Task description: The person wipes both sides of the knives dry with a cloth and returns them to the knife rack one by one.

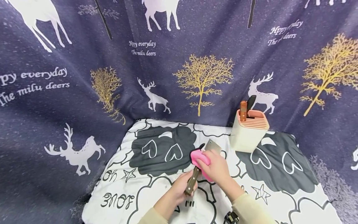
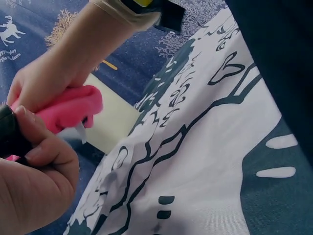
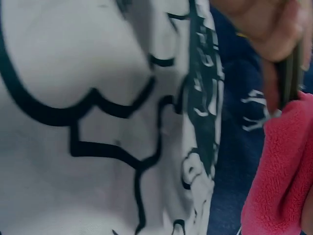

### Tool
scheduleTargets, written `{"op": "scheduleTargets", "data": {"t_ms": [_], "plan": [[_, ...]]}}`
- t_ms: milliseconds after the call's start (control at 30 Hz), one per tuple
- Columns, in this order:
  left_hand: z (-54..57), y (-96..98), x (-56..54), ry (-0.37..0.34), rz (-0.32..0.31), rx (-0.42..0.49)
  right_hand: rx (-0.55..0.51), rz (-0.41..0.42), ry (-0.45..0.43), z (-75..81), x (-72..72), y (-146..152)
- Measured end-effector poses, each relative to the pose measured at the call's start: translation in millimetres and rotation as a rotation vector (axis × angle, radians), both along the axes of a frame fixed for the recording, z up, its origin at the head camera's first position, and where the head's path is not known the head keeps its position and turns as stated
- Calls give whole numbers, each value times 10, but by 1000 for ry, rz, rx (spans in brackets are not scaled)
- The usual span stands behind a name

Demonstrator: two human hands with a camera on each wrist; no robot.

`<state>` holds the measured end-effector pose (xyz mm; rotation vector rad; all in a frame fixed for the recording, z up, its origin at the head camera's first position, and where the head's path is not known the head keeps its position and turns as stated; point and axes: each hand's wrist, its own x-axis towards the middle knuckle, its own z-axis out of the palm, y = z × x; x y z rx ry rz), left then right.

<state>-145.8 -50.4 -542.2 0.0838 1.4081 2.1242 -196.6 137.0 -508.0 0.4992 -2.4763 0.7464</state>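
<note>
My left hand (image 1: 179, 188) grips the dark wooden handle (image 1: 191, 182) of a cleaver, its steel blade (image 1: 211, 146) pointing up and away. Around that blade my right hand (image 1: 218, 166) holds a pink cloth (image 1: 196, 156) with a dark edge, pinching it against the metal. Much of the blade is hidden by cloth and fingers. In the left wrist view the left hand (image 2: 51, 169) curls round the handle, with the cloth (image 2: 73, 105) just beyond it. The right wrist view shows the fluffy cloth (image 3: 276, 171) close below the handle (image 3: 289, 73).
A cream knife block (image 1: 247, 138) with a slotted pink top stands at the back right. An orange-brown knife handle (image 1: 243, 111) and a black handle (image 1: 251, 102) stick out of it. A patterned white and dark cloth (image 1: 117, 186) covers the table; a deer-print curtain (image 1: 167, 71) hangs behind.
</note>
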Motion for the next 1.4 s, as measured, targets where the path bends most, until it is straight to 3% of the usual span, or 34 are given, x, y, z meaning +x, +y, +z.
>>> {"op": "scheduleTargets", "data": {"t_ms": [100, 233, 400, 633, 800, 1000, 1200, 1400], "plan": [[4, 14, -6, 18, 35, -20, 61, 25, 45, -91, 7, -61], [2, 8, -13, 71, 33, -60, 51, 15, -3, -170, -21, -56], [42, 0, -2, 127, -2, -132, 3, -54, -96, -238, -120, 52], [113, 36, 60, 147, -22, -240, -58, -178, -128, -367, -263, 268], [127, 37, 114, 161, -37, -256, -100, -230, -133, -440, -343, 453], [140, -3, 163, 145, -70, -243, -112, -309, -195, -541, -401, 675], [118, -66, 183, 175, -114, -230, -94, -384, -243, -668, -427, 852], [64, -151, 198, 158, -111, -220, -147, -409, -317, -646, -472, 1011]]}}
